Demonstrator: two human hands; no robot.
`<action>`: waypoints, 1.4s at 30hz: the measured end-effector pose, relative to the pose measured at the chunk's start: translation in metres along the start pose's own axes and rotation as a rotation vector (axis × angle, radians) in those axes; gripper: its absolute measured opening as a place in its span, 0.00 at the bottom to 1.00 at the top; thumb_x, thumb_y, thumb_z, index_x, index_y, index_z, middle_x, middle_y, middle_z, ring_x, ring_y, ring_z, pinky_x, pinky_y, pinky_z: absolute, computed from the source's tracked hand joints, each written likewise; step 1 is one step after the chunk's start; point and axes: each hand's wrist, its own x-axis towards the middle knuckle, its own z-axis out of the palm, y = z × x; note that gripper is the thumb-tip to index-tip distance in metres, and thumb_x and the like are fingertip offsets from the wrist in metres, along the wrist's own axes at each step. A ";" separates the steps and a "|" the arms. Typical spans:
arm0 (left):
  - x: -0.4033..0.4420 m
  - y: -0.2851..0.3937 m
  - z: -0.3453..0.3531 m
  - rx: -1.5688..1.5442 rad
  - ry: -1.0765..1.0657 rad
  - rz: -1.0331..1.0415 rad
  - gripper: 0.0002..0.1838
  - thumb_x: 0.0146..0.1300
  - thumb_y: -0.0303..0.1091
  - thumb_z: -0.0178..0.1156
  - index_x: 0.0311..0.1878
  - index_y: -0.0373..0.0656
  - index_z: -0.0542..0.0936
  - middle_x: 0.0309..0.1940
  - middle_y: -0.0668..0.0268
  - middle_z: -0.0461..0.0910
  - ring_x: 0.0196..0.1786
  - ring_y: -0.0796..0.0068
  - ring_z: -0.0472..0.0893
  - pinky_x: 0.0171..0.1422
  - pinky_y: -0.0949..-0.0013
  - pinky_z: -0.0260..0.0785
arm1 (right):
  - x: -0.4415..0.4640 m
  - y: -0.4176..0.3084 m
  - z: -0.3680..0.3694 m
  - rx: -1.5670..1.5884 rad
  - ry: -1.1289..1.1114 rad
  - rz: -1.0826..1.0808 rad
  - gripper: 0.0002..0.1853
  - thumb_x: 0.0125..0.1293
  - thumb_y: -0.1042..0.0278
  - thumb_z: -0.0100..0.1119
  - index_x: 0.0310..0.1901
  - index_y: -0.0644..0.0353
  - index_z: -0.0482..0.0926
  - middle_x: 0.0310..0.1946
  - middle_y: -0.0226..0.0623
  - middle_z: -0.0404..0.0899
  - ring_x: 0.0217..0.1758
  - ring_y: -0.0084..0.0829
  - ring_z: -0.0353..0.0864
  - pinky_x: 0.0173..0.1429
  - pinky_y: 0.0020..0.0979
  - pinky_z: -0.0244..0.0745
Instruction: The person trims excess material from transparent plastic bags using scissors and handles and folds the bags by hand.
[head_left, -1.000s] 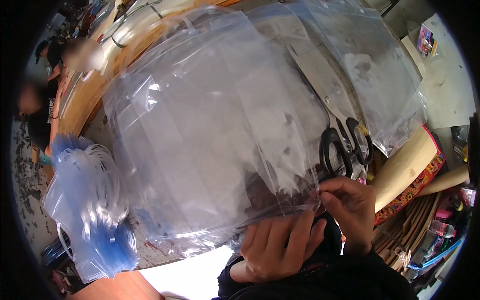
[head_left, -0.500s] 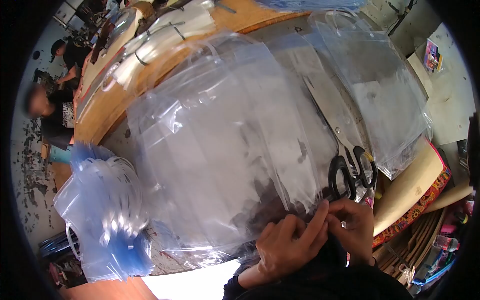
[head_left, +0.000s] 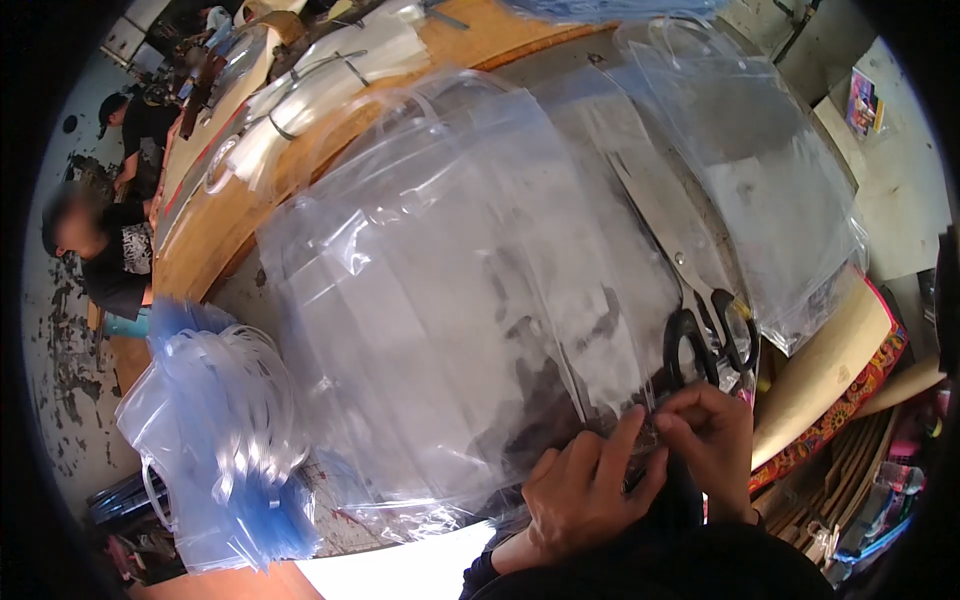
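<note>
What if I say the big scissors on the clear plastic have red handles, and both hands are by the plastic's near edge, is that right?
Not quite: the head view shows the big scissors have black handles, not red. They lie on the clear plastic, and both the left hand and right hand are by its near edge.

Plastic bags [head_left: 450, 280] on seemingly grey table [head_left: 242, 288]

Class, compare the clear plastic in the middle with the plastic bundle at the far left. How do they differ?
The clear plastic lies spread flat; the bundle is bunched up, with many strips looping together. The bundle looks strongly blue in places, the clear plastic mostly greyish. The left hand and right hand are at the clear plastic's lower right edge, but away from the bundle. Both are shiny.
</note>
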 end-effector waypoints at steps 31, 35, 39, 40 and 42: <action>-0.056 -0.031 -0.074 0.614 0.252 -0.430 0.36 0.46 0.50 0.67 0.57 0.41 0.70 0.49 0.54 0.68 0.51 0.55 0.69 0.56 0.54 0.60 | -0.008 -0.009 0.006 0.075 0.331 -0.403 0.08 0.60 0.78 0.54 0.41 0.67 0.73 0.25 0.33 0.77 0.28 0.21 0.78 0.34 0.19 0.71; -0.079 -0.055 -0.087 0.613 0.282 -0.555 0.39 0.41 0.51 0.69 0.54 0.38 0.71 0.49 0.58 0.68 0.51 0.55 0.69 0.58 0.54 0.59 | -0.008 -0.007 0.001 -0.575 0.472 -0.494 0.14 0.58 0.73 0.57 0.47 0.63 0.72 0.34 0.37 0.76 0.33 0.29 0.78 0.34 0.22 0.71; -0.074 -0.051 -0.080 0.419 0.358 -0.582 0.33 0.39 0.44 0.72 0.46 0.36 0.71 0.45 0.59 0.69 0.46 0.58 0.72 0.57 0.54 0.60 | -0.015 -0.030 0.022 -0.822 0.662 -0.737 0.20 0.57 0.65 0.61 0.50 0.59 0.71 0.46 0.43 0.71 0.44 0.35 0.75 0.39 0.29 0.72; -0.073 -0.050 -0.080 0.418 0.357 -0.584 0.33 0.39 0.44 0.72 0.46 0.36 0.71 0.45 0.59 0.69 0.46 0.58 0.72 0.57 0.54 0.60 | -0.018 -0.037 0.026 -0.997 0.633 -0.729 0.23 0.56 0.60 0.61 0.52 0.59 0.70 0.52 0.43 0.67 0.49 0.37 0.73 0.46 0.32 0.70; -0.067 -0.046 -0.080 0.407 0.470 -0.518 0.23 0.47 0.32 0.67 0.46 0.35 0.71 0.40 0.59 0.72 0.44 0.60 0.74 0.45 0.61 0.68 | -0.025 -0.047 0.034 -1.169 0.607 -0.719 0.27 0.56 0.55 0.60 0.55 0.59 0.68 0.57 0.43 0.63 0.53 0.38 0.71 0.53 0.36 0.67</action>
